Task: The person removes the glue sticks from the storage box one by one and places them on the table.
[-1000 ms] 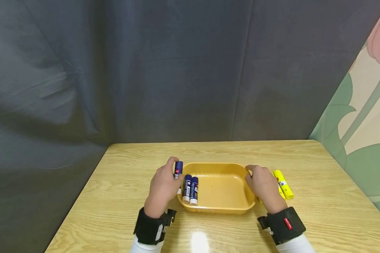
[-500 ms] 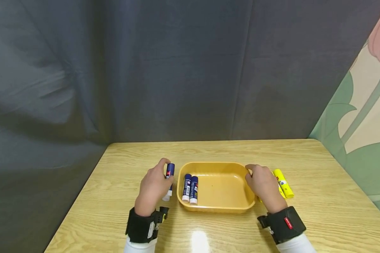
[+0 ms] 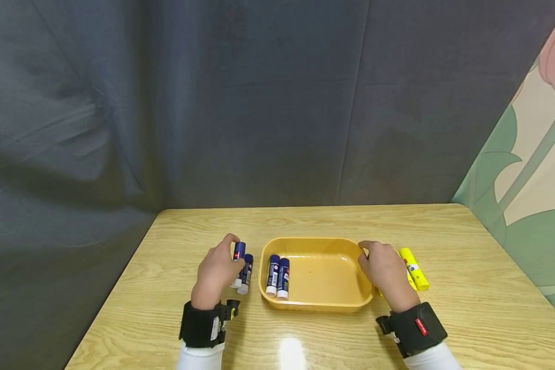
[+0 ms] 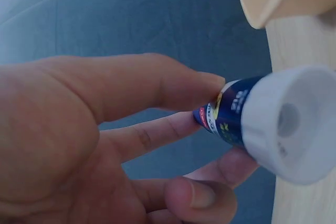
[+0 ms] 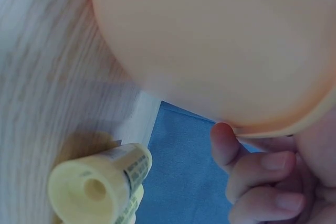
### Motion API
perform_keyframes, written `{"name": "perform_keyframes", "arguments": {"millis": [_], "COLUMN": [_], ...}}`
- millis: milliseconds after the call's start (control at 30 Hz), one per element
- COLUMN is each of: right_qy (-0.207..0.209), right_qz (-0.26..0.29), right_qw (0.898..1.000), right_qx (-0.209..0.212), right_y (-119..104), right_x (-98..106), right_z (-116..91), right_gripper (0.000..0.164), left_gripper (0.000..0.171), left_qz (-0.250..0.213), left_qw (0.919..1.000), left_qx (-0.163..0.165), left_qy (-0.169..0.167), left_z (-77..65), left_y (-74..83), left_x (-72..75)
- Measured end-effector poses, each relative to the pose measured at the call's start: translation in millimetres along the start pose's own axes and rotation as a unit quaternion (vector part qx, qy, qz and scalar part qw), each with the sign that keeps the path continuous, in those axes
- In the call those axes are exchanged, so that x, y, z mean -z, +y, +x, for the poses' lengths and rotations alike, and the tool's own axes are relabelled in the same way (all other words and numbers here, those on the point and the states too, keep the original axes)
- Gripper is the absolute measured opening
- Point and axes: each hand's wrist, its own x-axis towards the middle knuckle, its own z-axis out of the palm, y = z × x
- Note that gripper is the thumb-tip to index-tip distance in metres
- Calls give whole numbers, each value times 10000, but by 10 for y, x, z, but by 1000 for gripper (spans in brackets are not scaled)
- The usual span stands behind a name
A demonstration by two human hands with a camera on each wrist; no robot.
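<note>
My left hand pinches a blue glue stick with a white base, left of the yellow tray. In the left wrist view, thumb and fingers hold the glue stick by its blue body, its hollow white end toward the camera. Right beside it, a second blue glue stick lies on the table. Two more, one glue stick and another glue stick, lie side by side in the tray's left end. My right hand grips the tray's right rim, as the right wrist view also shows.
Yellow glue sticks lie right of the tray, partly behind the right hand; one yellow glue stick shows in full. A dark curtain hangs behind the wooden table, and a patterned wall stands at right.
My left hand has carried the blue glue stick leftward from the tray's left rim. The blue glue stick on the table there has come into fuller view. My right hand stays on the rim.
</note>
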Motion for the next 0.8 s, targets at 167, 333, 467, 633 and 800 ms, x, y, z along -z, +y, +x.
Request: {"name": "perform_keyframes", "arguments": {"millis": [167,333,467,633,800], "right_qy": [13,-6,-18,-79,-135], "right_qz": [-5,18,25,16,9], "right_qw": [10000,10000,10000,10000,9998], "right_qx": [13,21,6,-54,-116], "right_y": [9,17,16,8,-1], "right_x": [-3,-3,-4,-10,-15], "right_z": [-4,-11,-12,-9,-8], "right_gripper": [38,38,38,38,39], "left_gripper": [50,49,49,48,45], "left_qz": [3,29,53,93,188], "left_qw": [10000,9999,9998,9997,9993], "left_qx": [80,157,157,219,309], "left_qy": [2,35,82,37,-75], "left_z": [75,166,226,285,338], "left_y": [-79,-164,-224,-301,-367], "left_x": [-45,-108,-152,-211,-272]}}
